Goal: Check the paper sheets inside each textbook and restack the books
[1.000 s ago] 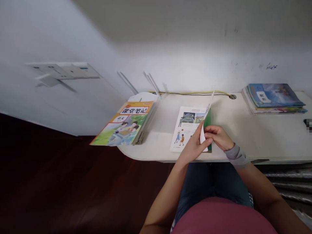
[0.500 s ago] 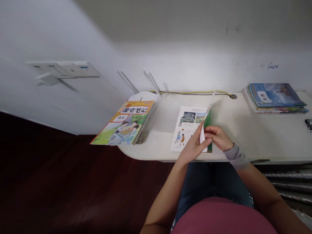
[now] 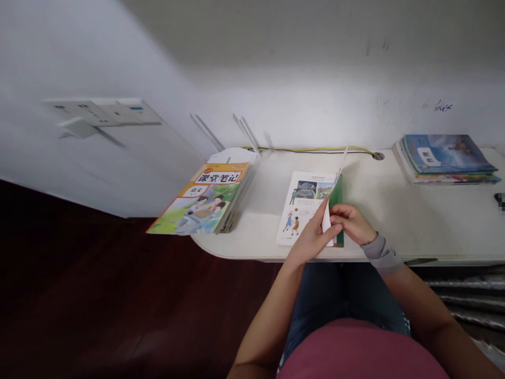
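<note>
An open book (image 3: 303,210) with colour pictures lies near the front edge of the white desk (image 3: 394,221). Its right-hand pages stand up nearly on edge, and a green cover shows behind them. My left hand (image 3: 313,234) is closed on the raised pages from the left, the thumb reaching across their lower edge. From the right, my right hand (image 3: 353,223) pinches the same pages, its fingers curled close to the left thumb. How many sheets are between the fingers cannot be made out.
At the left, a stack of books (image 3: 201,202) with a yellow-green cover overhangs the desk's rounded end. Behind it stands a white router (image 3: 232,155) with upright antennas. Cables (image 3: 315,150) run along the wall to a desk hole. Another book stack (image 3: 447,158) is at the right.
</note>
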Demonstrator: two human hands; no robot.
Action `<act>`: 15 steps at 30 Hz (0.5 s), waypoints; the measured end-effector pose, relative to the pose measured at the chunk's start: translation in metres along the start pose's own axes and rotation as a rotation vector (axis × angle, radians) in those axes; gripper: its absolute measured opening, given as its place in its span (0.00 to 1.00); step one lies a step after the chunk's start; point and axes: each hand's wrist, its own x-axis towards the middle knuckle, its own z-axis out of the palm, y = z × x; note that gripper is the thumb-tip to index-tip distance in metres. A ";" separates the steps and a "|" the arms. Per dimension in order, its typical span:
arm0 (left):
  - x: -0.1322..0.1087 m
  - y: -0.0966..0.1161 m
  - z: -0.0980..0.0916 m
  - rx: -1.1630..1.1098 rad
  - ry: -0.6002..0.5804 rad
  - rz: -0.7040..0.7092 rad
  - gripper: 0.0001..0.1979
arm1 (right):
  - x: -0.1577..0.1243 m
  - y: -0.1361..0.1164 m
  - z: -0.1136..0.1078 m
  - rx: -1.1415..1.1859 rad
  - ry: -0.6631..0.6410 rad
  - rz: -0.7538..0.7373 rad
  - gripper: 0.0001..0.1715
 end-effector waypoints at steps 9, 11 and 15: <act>-0.001 -0.004 0.000 0.002 0.001 0.002 0.41 | 0.001 0.005 0.001 0.017 0.013 0.010 0.12; 0.000 -0.005 0.000 -0.006 0.003 0.005 0.41 | 0.001 0.006 0.001 0.019 0.008 0.009 0.12; -0.001 -0.006 -0.002 -0.020 0.012 0.007 0.41 | 0.002 0.006 0.002 0.022 0.008 0.005 0.12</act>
